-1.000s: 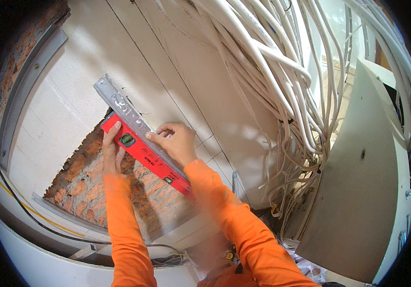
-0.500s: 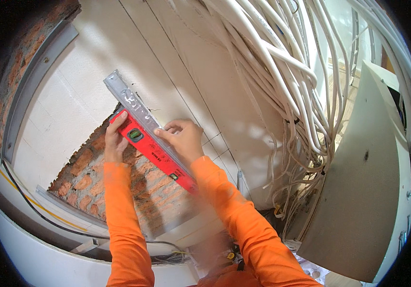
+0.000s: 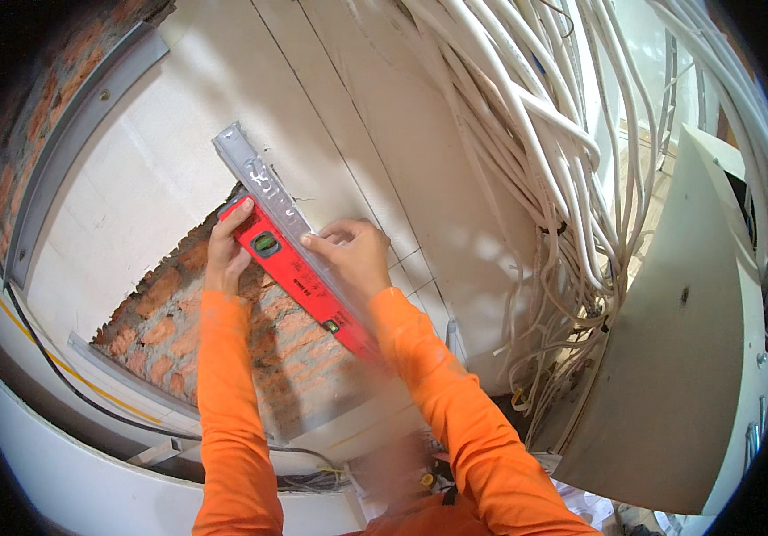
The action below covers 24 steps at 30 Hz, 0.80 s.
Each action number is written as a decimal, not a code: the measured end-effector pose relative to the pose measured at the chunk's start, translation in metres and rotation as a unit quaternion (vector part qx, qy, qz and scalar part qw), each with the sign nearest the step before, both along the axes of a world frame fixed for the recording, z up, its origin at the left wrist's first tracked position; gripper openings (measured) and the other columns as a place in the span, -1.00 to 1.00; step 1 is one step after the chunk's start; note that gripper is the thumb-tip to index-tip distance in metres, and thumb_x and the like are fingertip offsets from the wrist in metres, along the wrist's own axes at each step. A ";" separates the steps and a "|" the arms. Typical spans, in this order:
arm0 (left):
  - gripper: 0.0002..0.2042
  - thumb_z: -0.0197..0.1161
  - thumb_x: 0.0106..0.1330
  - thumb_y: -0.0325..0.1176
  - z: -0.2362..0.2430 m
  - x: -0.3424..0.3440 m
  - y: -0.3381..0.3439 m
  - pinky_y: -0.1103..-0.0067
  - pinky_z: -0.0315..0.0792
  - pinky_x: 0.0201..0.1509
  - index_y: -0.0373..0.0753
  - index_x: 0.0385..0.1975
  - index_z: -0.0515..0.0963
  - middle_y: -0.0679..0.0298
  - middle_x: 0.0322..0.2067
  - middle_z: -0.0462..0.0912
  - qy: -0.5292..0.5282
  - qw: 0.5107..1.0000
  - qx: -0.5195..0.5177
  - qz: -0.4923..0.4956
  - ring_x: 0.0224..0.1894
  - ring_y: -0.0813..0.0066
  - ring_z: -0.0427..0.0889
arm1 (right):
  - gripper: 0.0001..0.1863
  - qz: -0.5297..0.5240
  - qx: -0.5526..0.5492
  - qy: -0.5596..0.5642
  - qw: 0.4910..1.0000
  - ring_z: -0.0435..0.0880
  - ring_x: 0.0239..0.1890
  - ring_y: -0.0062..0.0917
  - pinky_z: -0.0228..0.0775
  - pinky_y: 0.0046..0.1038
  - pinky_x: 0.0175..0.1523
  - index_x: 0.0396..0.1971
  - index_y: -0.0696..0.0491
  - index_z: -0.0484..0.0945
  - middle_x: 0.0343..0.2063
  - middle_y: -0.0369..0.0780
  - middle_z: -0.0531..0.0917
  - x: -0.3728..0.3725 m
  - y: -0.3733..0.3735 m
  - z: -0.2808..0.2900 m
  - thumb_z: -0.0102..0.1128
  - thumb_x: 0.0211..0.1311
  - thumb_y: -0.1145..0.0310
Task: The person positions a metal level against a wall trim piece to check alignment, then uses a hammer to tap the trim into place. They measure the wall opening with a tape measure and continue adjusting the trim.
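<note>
A red spirit level (image 3: 305, 284) lies slantwise along a grey metal angle strip (image 3: 246, 159) against the white wall panel (image 3: 134, 188). My left hand (image 3: 227, 248) grips the level near its upper end, thumb over the front face beside a green vial. The right hand (image 3: 354, 254) is closed on the metal strip, its thumb pressed to the strip's face and the fingers curled. The lower end of the level passes behind my right forearm. Below the level, a broken-out opening in the panel bares red brickwork (image 3: 161, 330).
A thick bundle of white cables (image 3: 509, 134) hangs at the right. Beside it stands a curved pale panel (image 3: 670, 339). Another grey metal angle (image 3: 62, 134) is fixed at the left, above a black cable (image 3: 89, 402). Dark lines (image 3: 348, 98) are drawn on the wall.
The whole scene sits slightly further right in the picture, as the view has shifted. Both hands keep the same holds on the level and the metal strip.
</note>
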<state>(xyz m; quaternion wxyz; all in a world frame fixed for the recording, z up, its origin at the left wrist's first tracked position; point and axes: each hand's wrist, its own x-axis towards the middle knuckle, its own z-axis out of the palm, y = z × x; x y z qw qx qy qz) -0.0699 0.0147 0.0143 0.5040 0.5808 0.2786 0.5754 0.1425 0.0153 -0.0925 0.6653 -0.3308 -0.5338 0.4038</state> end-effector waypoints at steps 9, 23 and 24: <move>-0.73 0.28 0.40 -0.36 0.000 -0.008 0.004 0.34 0.59 0.13 -0.36 0.00 0.62 0.09 -0.07 0.74 0.007 1.000 0.008 -0.004 -0.04 0.27 0.73 | -0.54 -0.015 0.010 -0.021 1.000 0.68 -0.47 -0.44 0.48 -0.39 -0.17 -0.47 0.05 0.77 -0.54 -0.27 0.74 0.000 0.001 -0.002 0.61 -0.13 -0.06; -0.72 0.28 0.41 -0.36 0.002 0.000 0.000 0.37 0.60 0.12 -0.37 0.01 0.62 0.08 -0.07 0.74 0.012 1.000 0.000 -0.020 -0.04 0.28 0.74 | -0.58 -0.013 0.005 -0.022 1.000 0.69 -0.44 -0.45 0.49 -0.39 -0.16 -0.47 0.05 0.77 -0.54 -0.28 0.74 0.002 0.000 -0.002 0.62 -0.12 -0.02; -0.72 0.28 0.41 -0.36 0.002 0.001 -0.001 0.36 0.59 0.12 -0.37 0.01 0.61 0.07 -0.06 0.74 0.012 1.000 0.002 -0.017 -0.03 0.28 0.73 | -0.58 -0.019 0.011 -0.025 0.999 0.69 -0.43 -0.45 0.48 -0.38 -0.16 -0.47 0.05 0.77 -0.55 -0.28 0.74 0.002 0.001 -0.001 0.62 -0.12 -0.02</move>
